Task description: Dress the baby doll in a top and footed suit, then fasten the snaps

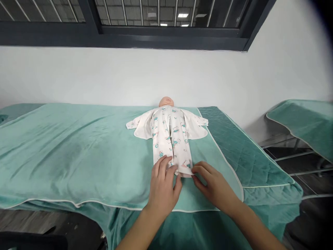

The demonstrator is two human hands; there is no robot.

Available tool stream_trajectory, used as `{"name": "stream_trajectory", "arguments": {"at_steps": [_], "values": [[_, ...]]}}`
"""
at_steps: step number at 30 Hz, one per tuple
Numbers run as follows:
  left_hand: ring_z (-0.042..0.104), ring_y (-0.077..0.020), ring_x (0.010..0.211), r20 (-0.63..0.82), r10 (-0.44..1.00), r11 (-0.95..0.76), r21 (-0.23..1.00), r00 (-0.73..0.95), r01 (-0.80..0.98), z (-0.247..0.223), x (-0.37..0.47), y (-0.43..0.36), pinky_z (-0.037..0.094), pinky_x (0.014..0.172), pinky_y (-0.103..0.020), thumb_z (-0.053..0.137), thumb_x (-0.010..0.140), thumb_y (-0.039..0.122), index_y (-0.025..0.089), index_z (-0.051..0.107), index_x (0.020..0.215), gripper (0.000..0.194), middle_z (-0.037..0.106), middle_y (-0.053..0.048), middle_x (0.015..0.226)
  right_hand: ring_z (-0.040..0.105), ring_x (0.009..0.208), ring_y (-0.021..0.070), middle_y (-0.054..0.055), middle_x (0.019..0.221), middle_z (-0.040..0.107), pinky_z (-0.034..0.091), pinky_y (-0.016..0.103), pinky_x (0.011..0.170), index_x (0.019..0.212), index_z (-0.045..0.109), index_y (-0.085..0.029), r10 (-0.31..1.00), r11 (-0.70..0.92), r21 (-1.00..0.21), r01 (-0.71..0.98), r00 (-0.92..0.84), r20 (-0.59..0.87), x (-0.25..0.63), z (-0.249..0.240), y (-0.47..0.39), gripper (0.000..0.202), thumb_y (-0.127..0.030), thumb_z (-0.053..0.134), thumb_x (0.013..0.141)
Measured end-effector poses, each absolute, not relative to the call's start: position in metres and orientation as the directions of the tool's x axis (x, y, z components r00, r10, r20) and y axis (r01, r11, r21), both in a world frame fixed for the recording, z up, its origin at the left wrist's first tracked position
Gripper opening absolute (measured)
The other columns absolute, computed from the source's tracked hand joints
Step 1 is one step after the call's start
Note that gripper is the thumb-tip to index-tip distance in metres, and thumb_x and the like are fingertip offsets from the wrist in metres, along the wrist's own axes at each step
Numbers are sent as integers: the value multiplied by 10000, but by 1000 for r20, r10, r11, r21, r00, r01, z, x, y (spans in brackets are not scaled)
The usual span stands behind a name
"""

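Observation:
A baby doll [166,101] lies on its back on the green bed cover, its head toward the wall. White printed trousers [177,139] lie over its body, legs stretched toward me. Beneath them a white top [196,126] is spread, with both sleeves out to the sides. My left hand [163,180] rests at the lower end of the left trouser leg, fingers apart and bent over the cloth. At the hem of the right trouser leg, my right hand [212,182] pinches the corner between thumb and fingers.
The green cover [65,152] has a pale piped edge and hangs over the bed's front. Quilted green fabric [239,149] shows at the right. Beyond a gap with metal rails [293,156] stands another covered bed [307,121]. A white wall [104,76] and barred window are behind.

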State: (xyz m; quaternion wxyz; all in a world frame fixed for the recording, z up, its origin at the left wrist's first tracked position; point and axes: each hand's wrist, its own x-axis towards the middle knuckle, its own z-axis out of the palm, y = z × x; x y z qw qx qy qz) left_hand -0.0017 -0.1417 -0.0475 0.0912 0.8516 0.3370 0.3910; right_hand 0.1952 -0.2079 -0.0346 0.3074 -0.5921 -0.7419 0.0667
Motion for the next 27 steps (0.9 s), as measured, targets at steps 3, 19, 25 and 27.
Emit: {"name": "stream_trajectory", "arguments": {"at_steps": [3, 19, 25, 27], "values": [[449, -300, 1275, 597, 672, -729, 426, 440, 536, -55, -20, -145, 434, 1032, -511, 553, 893, 141, 215, 493, 1278, 397, 496, -137, 1333, 597, 932, 211, 61, 1033, 600, 514, 365, 795, 1044, 535, -242, 931, 268, -453, 850, -107, 349, 200, -41, -208, 94, -221, 539, 953], [582, -191, 948, 567, 740, -671, 575, 363, 468, -65, -43, -126, 496, 809, -330, 486, 925, 112, 215, 544, 1029, 158, 597, -54, 990, 381, 1391, 267, 83, 1399, 541, 305, 531, 1172, 1005, 608, -210, 845, 390, -242, 889, -241, 477, 140, -26, -167, 160, -122, 526, 900], [588, -189, 945, 548, 698, -713, 593, 461, 374, -62, -64, -118, 491, 813, -323, 504, 907, 117, 216, 554, 1021, 159, 611, -58, 991, 425, 1358, 253, 72, 1398, 537, 306, 531, 1163, 982, 603, -230, 831, 443, -292, 847, -267, 487, 161, -16, -170, 104, -178, 532, 927], [594, -192, 948, 543, 714, -698, 605, 442, 384, -58, -67, -97, 495, 823, -331, 485, 918, 138, 217, 570, 1024, 157, 626, -58, 993, 492, 1285, 239, 83, 1369, 548, 397, 482, 1098, 1053, 593, -236, 833, 408, -351, 843, -185, 522, 183, -17, -156, 152, -184, 503, 943]]}}
